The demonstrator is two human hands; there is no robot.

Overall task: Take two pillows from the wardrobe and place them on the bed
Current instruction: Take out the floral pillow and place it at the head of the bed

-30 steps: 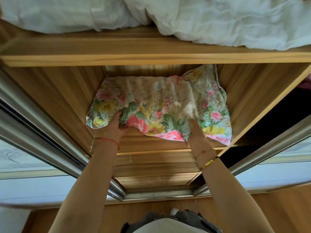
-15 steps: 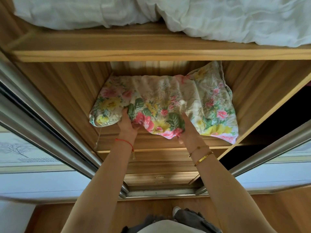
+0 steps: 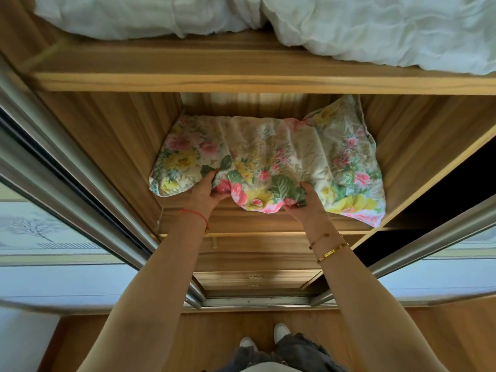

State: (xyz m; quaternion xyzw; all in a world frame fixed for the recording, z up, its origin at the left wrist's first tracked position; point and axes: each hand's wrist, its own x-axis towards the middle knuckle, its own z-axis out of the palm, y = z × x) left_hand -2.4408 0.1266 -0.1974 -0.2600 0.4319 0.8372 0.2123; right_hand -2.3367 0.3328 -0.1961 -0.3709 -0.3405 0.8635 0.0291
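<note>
Wardrobe (image 3: 241, 81) open. Floral pillow (image 3: 268, 154) on middle shelf, white bedding (image 3: 349, 28) on shelf above, 12 o'clock. Left hand (image 3: 204, 194) grip curled round pillow's front edge, 7 o'clock. Right hand (image 3: 308, 205) grip bunches same edge, 5 o'clock. Both arms stretched forward. Drawers (image 3: 255, 277) below shelf. Sliding door (image 3: 67, 167) at 9 o'clock, wood floor (image 3: 442, 334) at 6 o'clock.

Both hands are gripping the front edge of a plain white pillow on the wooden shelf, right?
Not quite: the pillow is floral, pink and yellow, not plain white. The head view shows the left hand and right hand gripping its front edge on the wooden shelf.
</note>
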